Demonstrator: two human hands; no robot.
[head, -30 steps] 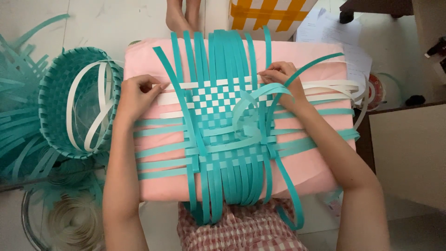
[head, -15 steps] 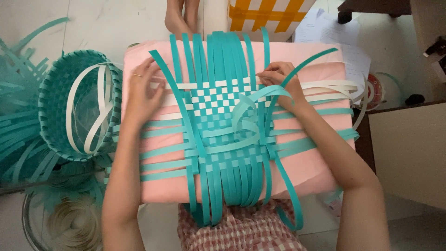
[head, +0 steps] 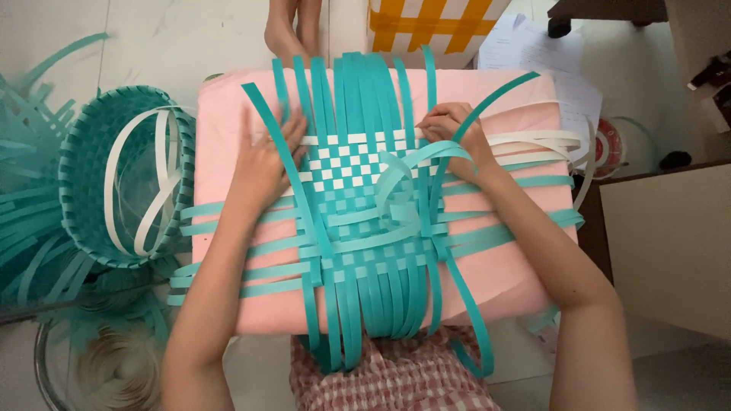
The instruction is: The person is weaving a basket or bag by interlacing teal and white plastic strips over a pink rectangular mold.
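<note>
A flat weave of teal strips (head: 365, 228) with several white strips (head: 350, 164) crossing its upper part lies on a pink board (head: 228, 129) over my lap. My left hand (head: 266, 164) rests flat on the weave's left side, fingers pressing the teal strips near the end of a white strip. My right hand (head: 449, 129) pinches a strip at the weave's upper right corner, where white strip ends (head: 533, 141) run off to the right. A loose teal strip (head: 403, 164) curls up over the middle.
A woven teal basket (head: 91, 152) with white strips inside stands at the left among loose teal strips (head: 30, 221). A coil of pale strip (head: 114, 369) lies lower left. Another person's feet (head: 293, 27), a yellow-and-white woven box (head: 434, 23), papers (head: 548, 68) and a cabinet (head: 670, 236) surround the board.
My left hand has moved right from the board's left edge onto the weave and flattened on the strips. My right hand has stayed at the upper right corner.
</note>
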